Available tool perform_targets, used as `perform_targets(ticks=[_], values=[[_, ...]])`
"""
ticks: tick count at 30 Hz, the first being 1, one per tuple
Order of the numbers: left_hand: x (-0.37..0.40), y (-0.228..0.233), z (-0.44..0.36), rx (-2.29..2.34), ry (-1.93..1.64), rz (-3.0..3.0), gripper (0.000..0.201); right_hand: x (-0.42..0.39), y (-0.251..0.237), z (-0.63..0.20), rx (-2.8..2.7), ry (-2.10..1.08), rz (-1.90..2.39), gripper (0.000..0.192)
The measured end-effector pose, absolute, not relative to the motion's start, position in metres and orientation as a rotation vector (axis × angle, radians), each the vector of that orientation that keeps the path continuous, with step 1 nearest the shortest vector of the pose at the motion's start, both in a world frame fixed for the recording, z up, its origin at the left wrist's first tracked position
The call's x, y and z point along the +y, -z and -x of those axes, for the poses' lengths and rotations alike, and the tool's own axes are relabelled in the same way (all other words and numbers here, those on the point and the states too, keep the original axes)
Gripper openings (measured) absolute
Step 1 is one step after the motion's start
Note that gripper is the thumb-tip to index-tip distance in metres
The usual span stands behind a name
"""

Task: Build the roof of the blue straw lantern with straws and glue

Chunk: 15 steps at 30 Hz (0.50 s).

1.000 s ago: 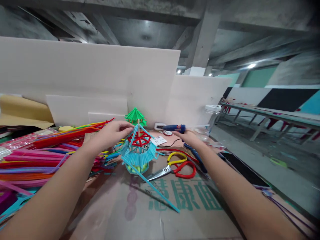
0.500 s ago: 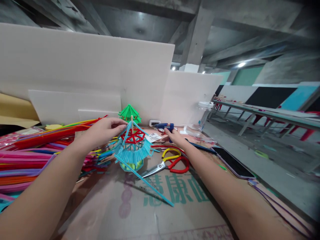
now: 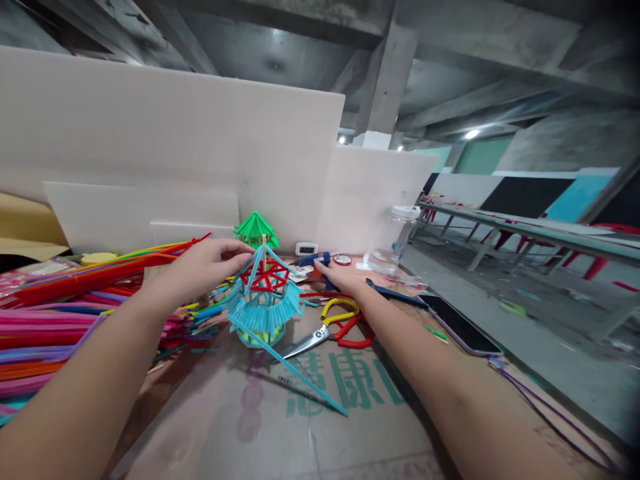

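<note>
Model (image 3: pixel 274 315): standing on the cardboard (image 3: pixel 225 417), between both hands, left of the scissors (image 3: pixel 317 337).
Blue fringe (image 3: pixel 253 312): already ringing the lower tier's visible sides.
Red lattice (image 3: pixel 267 277): showing open gaps above, seemingly lacking cover.
Long strip (image 3: pixel 305 380): slanting across the front, apparently remaining untrimmed.
Left hand (image 3: pixel 213 261): reaching the model's top, leaving it impossible to tell whether pinching.
Right hand (image 3: pixel 339 275): grasping the glue gun (image 3: pixel 321 258), pointing modelward.
</note>
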State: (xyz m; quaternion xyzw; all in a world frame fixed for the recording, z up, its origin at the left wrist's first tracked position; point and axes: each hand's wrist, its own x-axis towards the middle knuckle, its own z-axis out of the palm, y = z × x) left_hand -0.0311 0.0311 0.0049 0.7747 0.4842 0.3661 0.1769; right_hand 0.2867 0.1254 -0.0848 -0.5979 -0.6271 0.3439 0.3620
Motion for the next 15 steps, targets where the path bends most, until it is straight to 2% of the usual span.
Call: perform_targets(ticks=[3, 9, 15], values=[[0.033, -0.005, 0.032, 1.368, -0.909, -2.270, 0.039, 0.130, 0.079, -0.287, -1.581, -0.939, 1.469, 0.043], [0.033, -0.006, 0.031, 1.380, -0.898, -2.303, 0.041, 0.153, 0.054, -0.276, -1.550, -1.105, 1.360, 0.034], [0.029, -0.008, 0.030, 1.414, -0.876, -2.288, 0.042, 0.164, 0.051, -0.280, -1.607, -0.951, 1.386, 0.032]])
